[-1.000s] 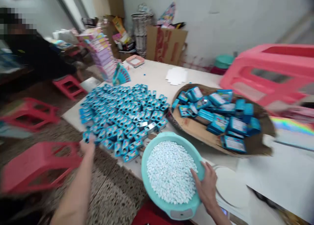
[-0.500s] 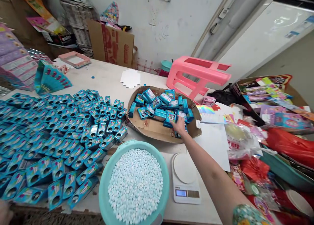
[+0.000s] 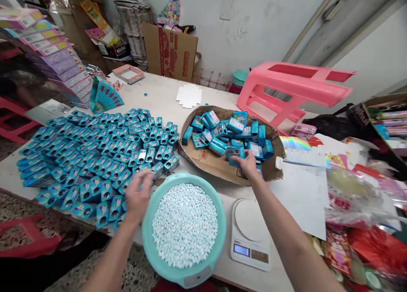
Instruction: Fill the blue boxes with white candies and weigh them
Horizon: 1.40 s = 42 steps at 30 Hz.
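Observation:
My right hand (image 3: 249,164) grips a small blue candy box (image 3: 234,154) at the near side of a cut-down cardboard box (image 3: 203,159). Several more printed blue boxes lie jumbled in it. My left hand (image 3: 139,193) is blurred over the near right edge of many blue boxes (image 3: 104,164) standing close together, round dark openings facing up. Whether its fingers hold anything is unclear. Between my arms, a teal basin (image 3: 149,234) is full of pale blue and white pellets (image 3: 186,224).
A white digital scale (image 3: 251,237) with a lit display sits right of the basin. Behind the cardboard box lies a pink plastic stool (image 3: 292,84). Bags and packets (image 3: 352,198) crowd the right side. Stacked cartons (image 3: 68,67) stand at far left.
My left hand has come in from the lower left to beside the basin. My right hand stays at the cardboard box, now lifting a blue box slightly. The view has shifted left.

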Motion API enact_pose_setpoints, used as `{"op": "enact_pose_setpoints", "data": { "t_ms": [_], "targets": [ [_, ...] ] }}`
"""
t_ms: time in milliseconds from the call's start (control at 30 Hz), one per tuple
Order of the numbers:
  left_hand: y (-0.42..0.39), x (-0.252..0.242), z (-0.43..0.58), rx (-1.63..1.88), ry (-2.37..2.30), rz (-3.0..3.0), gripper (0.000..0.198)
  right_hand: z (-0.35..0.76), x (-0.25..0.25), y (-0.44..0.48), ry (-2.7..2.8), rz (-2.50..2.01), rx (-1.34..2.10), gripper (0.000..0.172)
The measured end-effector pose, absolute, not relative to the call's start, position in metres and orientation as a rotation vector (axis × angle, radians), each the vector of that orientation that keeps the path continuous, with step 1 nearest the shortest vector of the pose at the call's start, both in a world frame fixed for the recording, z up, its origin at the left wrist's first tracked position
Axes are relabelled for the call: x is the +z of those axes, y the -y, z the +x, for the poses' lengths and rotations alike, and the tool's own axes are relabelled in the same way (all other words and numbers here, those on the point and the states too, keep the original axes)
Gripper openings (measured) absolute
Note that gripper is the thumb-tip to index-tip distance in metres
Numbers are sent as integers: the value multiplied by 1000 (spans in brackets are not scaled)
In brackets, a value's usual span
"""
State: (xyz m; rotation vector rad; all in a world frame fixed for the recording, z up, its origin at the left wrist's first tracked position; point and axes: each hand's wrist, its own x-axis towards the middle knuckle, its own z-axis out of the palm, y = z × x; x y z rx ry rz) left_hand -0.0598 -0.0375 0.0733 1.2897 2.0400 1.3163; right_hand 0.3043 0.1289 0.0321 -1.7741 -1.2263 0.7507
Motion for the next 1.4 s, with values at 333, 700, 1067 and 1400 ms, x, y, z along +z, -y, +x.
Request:
{"op": "enact_pose_setpoints", "data": {
  "t_ms": [333,700,1067,1400],
  "targets": [
    [51,45,123,1059,-827,425,46,254,58,62,1152,-1359,1065,44],
    [96,46,120,590,-1059,900,42,294,66,93,1263,-1100,1643,54],
    [144,-38,51,282,-2347,1396,57,327,44,137,602,-1383,1480,47],
    [91,-40,110,1004,-1817,754,21,292,53,138,849,-1475,1383,43]
  ]
}}
